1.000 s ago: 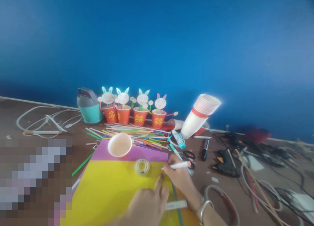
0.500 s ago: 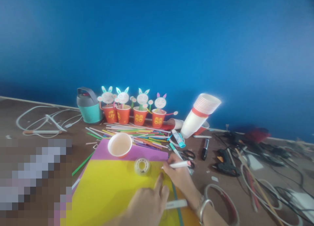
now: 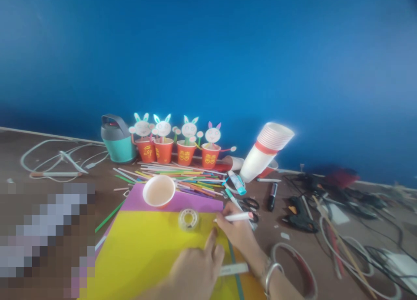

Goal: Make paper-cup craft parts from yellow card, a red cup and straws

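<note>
My right hand (image 3: 233,226) pinches a white marker pen (image 3: 239,217) with a pink end. The pen's tip points left, close to the yellow sheet (image 3: 140,248). My left hand (image 3: 198,261) rests on that sheet, its index finger stretched toward the pen tip and other fingers partly curled; whatever lies beneath the fingertip is too small to make out. Beside the left hand lies a white pen-like stick (image 3: 233,269). A roll of clear tape (image 3: 188,219) sits on the yellow sheet. Behind it, a paper cup (image 3: 159,191) stands on a purple sheet (image 3: 195,201).
Several red cups with paper rabbits (image 3: 185,153) line the wall. Coloured sticks (image 3: 182,178) lie before them. To the right are stacked white cups (image 3: 267,152), scissors (image 3: 250,203), a black marker (image 3: 273,197), a glue gun (image 3: 299,215) and cables. A teal container (image 3: 119,143) stands left.
Both hands and the white marker pen stay almost in place. The view has shifted very slightly.
</note>
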`<action>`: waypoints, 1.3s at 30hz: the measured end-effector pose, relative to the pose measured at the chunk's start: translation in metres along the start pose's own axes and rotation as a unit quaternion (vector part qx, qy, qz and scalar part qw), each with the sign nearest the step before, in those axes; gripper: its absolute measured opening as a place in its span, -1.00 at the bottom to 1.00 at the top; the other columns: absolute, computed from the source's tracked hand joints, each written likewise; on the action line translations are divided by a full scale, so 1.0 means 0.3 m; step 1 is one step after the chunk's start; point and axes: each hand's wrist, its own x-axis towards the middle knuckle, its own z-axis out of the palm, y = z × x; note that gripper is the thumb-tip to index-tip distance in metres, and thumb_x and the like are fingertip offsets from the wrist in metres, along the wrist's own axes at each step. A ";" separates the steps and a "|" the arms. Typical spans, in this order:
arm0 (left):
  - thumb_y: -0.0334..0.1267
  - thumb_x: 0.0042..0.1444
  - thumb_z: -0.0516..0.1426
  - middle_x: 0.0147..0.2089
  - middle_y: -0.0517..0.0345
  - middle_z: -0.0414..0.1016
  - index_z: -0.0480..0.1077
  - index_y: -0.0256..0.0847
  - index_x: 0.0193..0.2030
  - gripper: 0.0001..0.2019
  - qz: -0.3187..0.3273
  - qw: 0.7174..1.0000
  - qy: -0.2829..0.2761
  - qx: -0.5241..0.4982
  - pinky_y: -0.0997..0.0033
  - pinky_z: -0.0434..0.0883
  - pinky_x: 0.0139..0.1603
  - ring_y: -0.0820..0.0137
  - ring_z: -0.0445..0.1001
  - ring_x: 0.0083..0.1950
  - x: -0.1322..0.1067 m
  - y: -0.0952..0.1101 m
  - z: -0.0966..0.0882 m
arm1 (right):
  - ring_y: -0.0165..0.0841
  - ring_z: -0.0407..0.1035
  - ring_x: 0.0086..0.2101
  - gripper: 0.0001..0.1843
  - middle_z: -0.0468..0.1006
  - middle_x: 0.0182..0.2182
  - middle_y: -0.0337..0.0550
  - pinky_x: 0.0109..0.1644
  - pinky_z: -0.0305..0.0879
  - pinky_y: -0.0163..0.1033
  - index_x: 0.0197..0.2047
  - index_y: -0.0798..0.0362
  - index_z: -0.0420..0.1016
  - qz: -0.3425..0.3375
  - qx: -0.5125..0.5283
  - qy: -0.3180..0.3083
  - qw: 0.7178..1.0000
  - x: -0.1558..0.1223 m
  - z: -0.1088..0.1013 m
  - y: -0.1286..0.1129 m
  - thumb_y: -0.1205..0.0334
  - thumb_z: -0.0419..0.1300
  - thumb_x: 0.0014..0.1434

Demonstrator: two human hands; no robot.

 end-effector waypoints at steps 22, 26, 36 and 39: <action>-0.45 0.11 -0.01 0.30 -0.49 0.13 0.21 -0.35 0.17 -0.55 0.004 1.000 -0.013 -0.004 0.27 0.50 -0.58 0.21 0.58 -0.43 -0.002 0.002 -0.015 | -0.42 0.18 -0.61 -0.77 0.23 -0.70 -0.39 -0.55 0.09 -0.34 -0.60 -0.04 0.12 0.005 0.010 0.012 1.000 -0.001 0.000 -0.011 0.18 0.11 -0.02; -0.46 0.10 -0.01 0.30 -0.48 0.14 0.21 -0.33 0.17 -0.55 -0.001 1.000 -0.008 -0.003 0.30 0.50 -0.57 0.23 0.58 -0.43 0.000 0.001 -0.007 | -0.43 0.17 -0.62 -0.77 0.22 -0.70 -0.40 -0.56 0.08 -0.35 -0.60 -0.04 0.13 0.013 0.002 0.008 1.000 -0.002 -0.001 -0.009 0.19 0.12 -0.02; -0.46 0.12 -0.02 0.29 -0.47 0.17 0.23 -0.33 0.16 -0.57 -0.002 1.000 0.012 0.008 0.31 0.48 -0.59 0.24 0.57 -0.46 -0.001 0.003 0.000 | -0.40 0.27 -0.61 -0.77 0.35 -0.70 -0.35 -0.55 0.12 -0.34 -0.59 -0.04 0.14 0.015 0.019 0.006 1.000 -0.001 -0.003 -0.020 0.17 0.12 -0.01; -0.45 0.13 -0.01 0.29 -0.48 0.17 0.22 -0.32 0.17 -0.58 -0.003 1.000 0.013 0.009 0.33 0.47 -0.58 0.27 0.57 -0.45 -0.002 0.004 0.002 | -0.40 0.25 -0.62 -0.76 0.31 -0.70 -0.37 -0.54 0.12 -0.34 -0.59 -0.04 0.14 0.009 0.015 0.017 1.000 -0.001 -0.002 -0.017 0.17 0.13 0.00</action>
